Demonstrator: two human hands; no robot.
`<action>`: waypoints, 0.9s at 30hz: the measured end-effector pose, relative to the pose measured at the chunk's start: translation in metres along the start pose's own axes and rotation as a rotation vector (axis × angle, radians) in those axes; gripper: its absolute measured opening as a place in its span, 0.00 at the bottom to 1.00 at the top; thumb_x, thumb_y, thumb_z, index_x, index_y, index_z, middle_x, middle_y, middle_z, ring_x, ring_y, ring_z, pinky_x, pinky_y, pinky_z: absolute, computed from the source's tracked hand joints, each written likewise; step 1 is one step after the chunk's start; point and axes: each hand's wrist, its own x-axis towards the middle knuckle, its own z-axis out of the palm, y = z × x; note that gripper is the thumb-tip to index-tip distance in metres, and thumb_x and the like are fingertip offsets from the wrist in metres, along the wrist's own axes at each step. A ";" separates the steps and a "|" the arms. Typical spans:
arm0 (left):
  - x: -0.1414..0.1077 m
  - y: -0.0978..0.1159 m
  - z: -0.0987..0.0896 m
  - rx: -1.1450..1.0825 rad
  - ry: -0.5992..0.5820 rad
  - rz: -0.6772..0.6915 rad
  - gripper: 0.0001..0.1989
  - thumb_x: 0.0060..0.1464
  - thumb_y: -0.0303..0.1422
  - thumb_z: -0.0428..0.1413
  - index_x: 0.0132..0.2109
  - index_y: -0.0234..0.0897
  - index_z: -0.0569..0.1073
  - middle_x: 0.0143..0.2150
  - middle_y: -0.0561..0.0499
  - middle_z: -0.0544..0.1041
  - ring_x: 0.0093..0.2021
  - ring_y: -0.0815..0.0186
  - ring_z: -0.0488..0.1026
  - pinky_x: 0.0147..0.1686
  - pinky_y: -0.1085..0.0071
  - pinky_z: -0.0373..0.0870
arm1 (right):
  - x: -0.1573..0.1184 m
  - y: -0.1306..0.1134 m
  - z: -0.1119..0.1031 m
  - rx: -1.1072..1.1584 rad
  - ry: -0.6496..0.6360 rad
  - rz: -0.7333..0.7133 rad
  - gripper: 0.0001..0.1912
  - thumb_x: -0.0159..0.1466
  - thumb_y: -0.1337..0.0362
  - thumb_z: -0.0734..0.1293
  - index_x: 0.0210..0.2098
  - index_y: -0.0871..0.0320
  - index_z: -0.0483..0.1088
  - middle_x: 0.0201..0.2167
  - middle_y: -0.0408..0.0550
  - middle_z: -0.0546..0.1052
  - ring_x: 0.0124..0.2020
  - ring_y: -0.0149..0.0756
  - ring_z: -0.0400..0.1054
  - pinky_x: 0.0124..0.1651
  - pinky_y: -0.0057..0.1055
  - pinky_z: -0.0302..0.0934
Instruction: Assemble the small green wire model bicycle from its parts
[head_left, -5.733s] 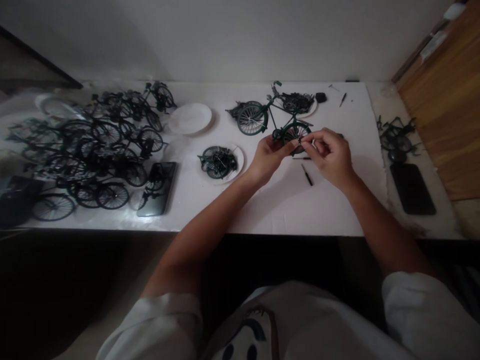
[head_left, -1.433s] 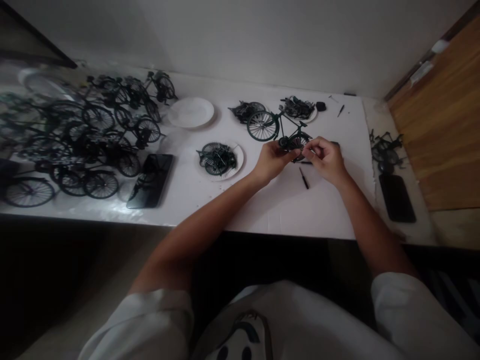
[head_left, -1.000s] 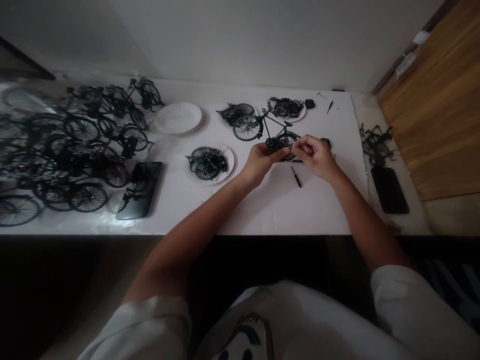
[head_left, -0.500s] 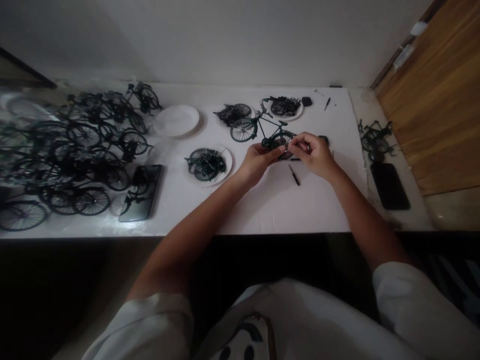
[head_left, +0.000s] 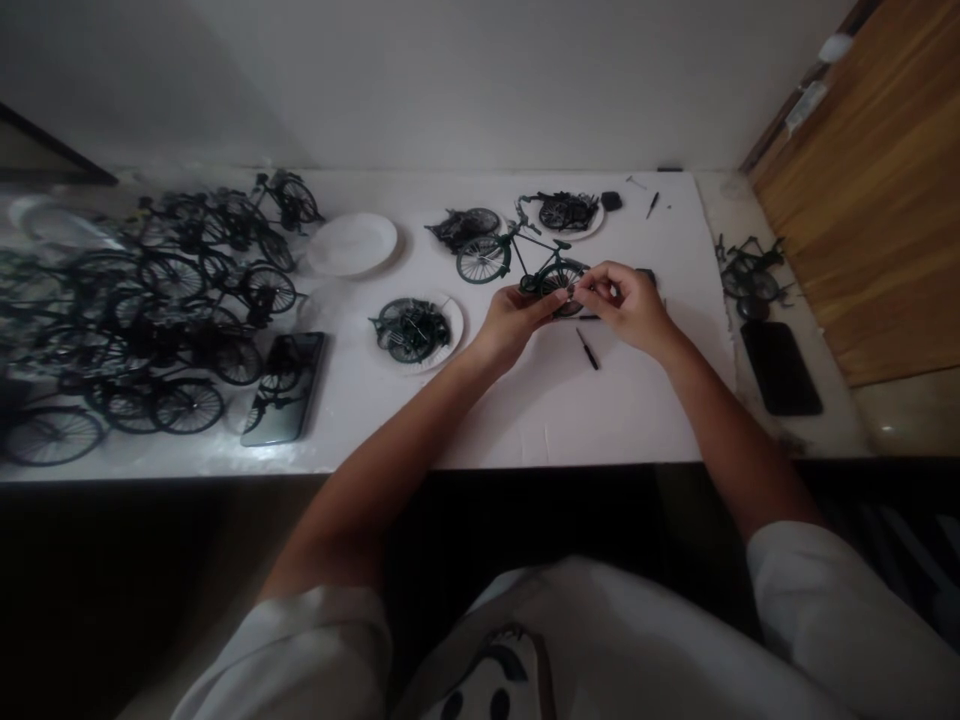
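Observation:
A dark green miniature bicycle (head_left: 531, 250) is held upright just above the white table, its front wheel toward the left. My left hand (head_left: 517, 315) is closed on it near the pedals and the lower rear wheel. At the rear wheel's hub, my right hand (head_left: 619, 300) pinches with thumb and forefinger; any small part between the fingertips is too small to make out. Below the hands lies a thin screwdriver-like tool (head_left: 589, 350). A plate (head_left: 456, 335) of dark bicycle parts rests left of my left hand.
Several finished-looking miniature bicycles (head_left: 180, 270) crowd the table's left side. Near them are a white plate (head_left: 356, 243) and a phone (head_left: 289, 400). More parts lie on a plate (head_left: 596, 228) at the back. At right are a dark phone (head_left: 781, 370) and a small bicycle frame (head_left: 752, 270).
The miniature bicycle has shifted very slightly left in view. Both hands keep nearly the same place and grip at the rear wheel.

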 end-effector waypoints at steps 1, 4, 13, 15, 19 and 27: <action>0.000 0.000 0.000 0.009 0.011 -0.001 0.24 0.48 0.47 0.79 0.43 0.34 0.86 0.45 0.41 0.88 0.50 0.58 0.86 0.55 0.60 0.81 | 0.000 -0.002 -0.001 -0.004 0.013 -0.003 0.21 0.69 0.41 0.76 0.41 0.53 0.76 0.28 0.39 0.62 0.30 0.33 0.55 0.34 0.33 0.55; 0.002 -0.001 -0.001 0.016 0.048 0.009 0.26 0.47 0.48 0.79 0.45 0.34 0.86 0.46 0.41 0.88 0.49 0.58 0.86 0.54 0.61 0.80 | -0.003 -0.009 -0.008 -0.036 0.070 -0.013 0.18 0.70 0.44 0.75 0.41 0.52 0.73 0.28 0.39 0.65 0.30 0.33 0.57 0.35 0.34 0.55; 0.006 -0.003 -0.006 0.004 0.130 0.012 0.26 0.45 0.48 0.80 0.44 0.34 0.86 0.46 0.41 0.88 0.48 0.59 0.86 0.53 0.62 0.80 | -0.011 -0.028 -0.023 -0.524 -0.491 0.287 0.17 0.57 0.51 0.85 0.29 0.54 0.80 0.29 0.45 0.80 0.29 0.35 0.68 0.35 0.37 0.55; 0.006 -0.003 -0.006 0.003 0.129 0.013 0.25 0.46 0.47 0.80 0.44 0.34 0.86 0.46 0.40 0.88 0.48 0.59 0.85 0.52 0.62 0.80 | -0.012 -0.027 -0.020 -0.532 -0.556 0.319 0.13 0.59 0.54 0.84 0.32 0.54 0.81 0.31 0.44 0.80 0.28 0.35 0.68 0.34 0.37 0.56; 0.006 -0.004 -0.005 -0.001 0.134 0.003 0.24 0.49 0.45 0.78 0.45 0.33 0.85 0.47 0.40 0.88 0.48 0.60 0.85 0.51 0.63 0.79 | -0.013 -0.024 -0.016 -0.469 -0.602 0.346 0.07 0.63 0.60 0.79 0.34 0.54 0.81 0.30 0.44 0.80 0.27 0.34 0.68 0.33 0.37 0.57; 0.007 -0.005 -0.007 -0.006 0.132 -0.005 0.23 0.50 0.44 0.78 0.45 0.33 0.85 0.48 0.40 0.88 0.48 0.62 0.84 0.48 0.66 0.78 | -0.016 -0.016 -0.016 -0.483 -0.592 0.264 0.04 0.65 0.64 0.76 0.34 0.54 0.79 0.30 0.46 0.81 0.28 0.37 0.70 0.33 0.37 0.57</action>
